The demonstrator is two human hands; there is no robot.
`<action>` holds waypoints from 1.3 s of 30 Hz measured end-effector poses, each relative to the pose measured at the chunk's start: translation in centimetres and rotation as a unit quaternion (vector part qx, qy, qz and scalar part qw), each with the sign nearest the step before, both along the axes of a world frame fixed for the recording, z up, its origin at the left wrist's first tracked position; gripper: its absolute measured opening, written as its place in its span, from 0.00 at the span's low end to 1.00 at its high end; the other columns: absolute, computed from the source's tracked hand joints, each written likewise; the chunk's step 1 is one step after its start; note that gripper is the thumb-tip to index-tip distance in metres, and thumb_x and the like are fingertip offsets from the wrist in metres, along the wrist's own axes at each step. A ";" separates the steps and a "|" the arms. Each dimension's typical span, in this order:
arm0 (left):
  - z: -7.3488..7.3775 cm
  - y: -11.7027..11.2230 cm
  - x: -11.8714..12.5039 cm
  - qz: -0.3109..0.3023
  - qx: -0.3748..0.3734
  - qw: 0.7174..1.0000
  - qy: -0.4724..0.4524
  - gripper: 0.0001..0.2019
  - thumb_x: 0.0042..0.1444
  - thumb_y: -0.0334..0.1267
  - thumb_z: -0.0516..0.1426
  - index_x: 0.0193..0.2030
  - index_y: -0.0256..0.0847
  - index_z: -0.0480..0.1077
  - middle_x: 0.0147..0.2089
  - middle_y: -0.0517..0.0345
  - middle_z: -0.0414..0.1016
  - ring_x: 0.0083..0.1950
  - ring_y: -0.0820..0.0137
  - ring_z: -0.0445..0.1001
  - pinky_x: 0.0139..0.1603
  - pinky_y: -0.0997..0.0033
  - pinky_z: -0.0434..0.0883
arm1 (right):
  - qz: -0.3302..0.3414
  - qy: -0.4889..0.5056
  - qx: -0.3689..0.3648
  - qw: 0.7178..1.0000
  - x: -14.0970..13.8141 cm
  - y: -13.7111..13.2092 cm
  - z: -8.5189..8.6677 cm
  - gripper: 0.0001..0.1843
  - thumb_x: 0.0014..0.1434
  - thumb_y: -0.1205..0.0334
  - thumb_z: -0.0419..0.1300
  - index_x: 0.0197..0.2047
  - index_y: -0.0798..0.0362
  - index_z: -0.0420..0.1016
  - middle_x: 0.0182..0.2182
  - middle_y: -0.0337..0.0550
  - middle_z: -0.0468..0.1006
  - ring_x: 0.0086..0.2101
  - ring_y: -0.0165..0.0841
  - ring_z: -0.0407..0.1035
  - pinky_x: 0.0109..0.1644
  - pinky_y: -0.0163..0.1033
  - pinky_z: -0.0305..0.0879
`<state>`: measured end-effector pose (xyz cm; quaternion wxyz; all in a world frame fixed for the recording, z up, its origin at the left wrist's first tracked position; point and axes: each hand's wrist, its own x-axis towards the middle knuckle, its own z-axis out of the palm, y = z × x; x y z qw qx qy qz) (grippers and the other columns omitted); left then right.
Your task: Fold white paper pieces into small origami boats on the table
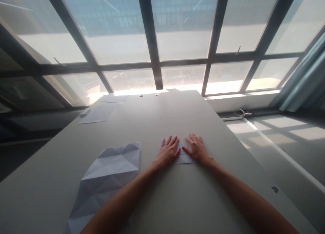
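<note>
A small folded sheet of paper (185, 158) lies flat on the white table, partly hidden under my hands. My left hand (168, 149) rests palm down on its left side, with the fingers spread. On its right side lies my right hand (196, 148), also flat with the fingers stretched out and the thumb pointing inward. Neither hand grips anything. To the left of my left forearm is a larger creased sheet of paper (109, 173), marked with a grid of fold lines; the forearm covers part of it.
More flat paper (98, 113) lies at the table's far left corner, beside a small white object (84, 112). Round holes (141, 96) pierce the table top (162, 115) near the far edge. Large windows stand behind, and a curtain (302, 75) hangs at the right.
</note>
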<state>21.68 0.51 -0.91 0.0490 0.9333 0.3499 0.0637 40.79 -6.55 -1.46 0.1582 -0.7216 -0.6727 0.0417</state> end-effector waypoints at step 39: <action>-0.1 0.0 0.0 0.014 0.002 1.000 0.007 0.30 0.68 0.50 0.42 0.73 0.38 0.48 0.75 0.52 0.43 0.75 0.59 0.39 0.71 0.46 0.42 | 0.141 0.016 0.042 0.989 -1.0 -0.5 1.3 0.24 0.67 0.60 0.51 0.64 0.51 0.65 0.67 0.51 0.58 0.67 0.38 0.47 0.70 0.51 0.39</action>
